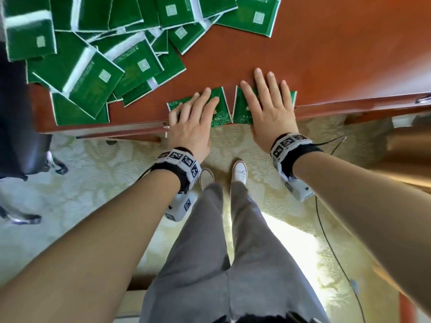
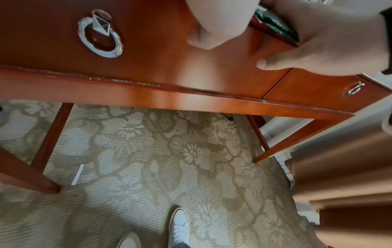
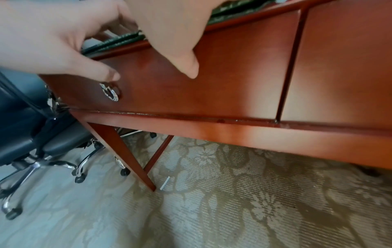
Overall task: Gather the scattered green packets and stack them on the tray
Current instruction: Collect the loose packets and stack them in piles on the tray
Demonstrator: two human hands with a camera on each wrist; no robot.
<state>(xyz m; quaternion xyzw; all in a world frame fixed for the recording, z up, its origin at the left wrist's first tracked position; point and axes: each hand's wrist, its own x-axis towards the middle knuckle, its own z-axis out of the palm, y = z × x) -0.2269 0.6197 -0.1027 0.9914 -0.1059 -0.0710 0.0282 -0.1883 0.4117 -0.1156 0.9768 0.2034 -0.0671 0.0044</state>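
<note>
Left hand [image 1: 194, 123] and right hand [image 1: 268, 110], fingers flat, each press a green packet [image 1: 221, 108] at the surface [image 1: 326, 66] edge; packet pile [image 1: 93, 54] at 10 o'clock.

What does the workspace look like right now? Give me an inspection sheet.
Surface: reddish wooden desk, drawers with ring pulls below.
Job's things: green packets heaped far left; two small stacks at the near edge; no tray seen.
Clutter: white strip on the carpet.
Grippers: left hand flat on left stack; right hand flat on right stack.
Cables: black cable on the floor, right.
Surroundings: patterned carpet, office chair, curtain.
</note>
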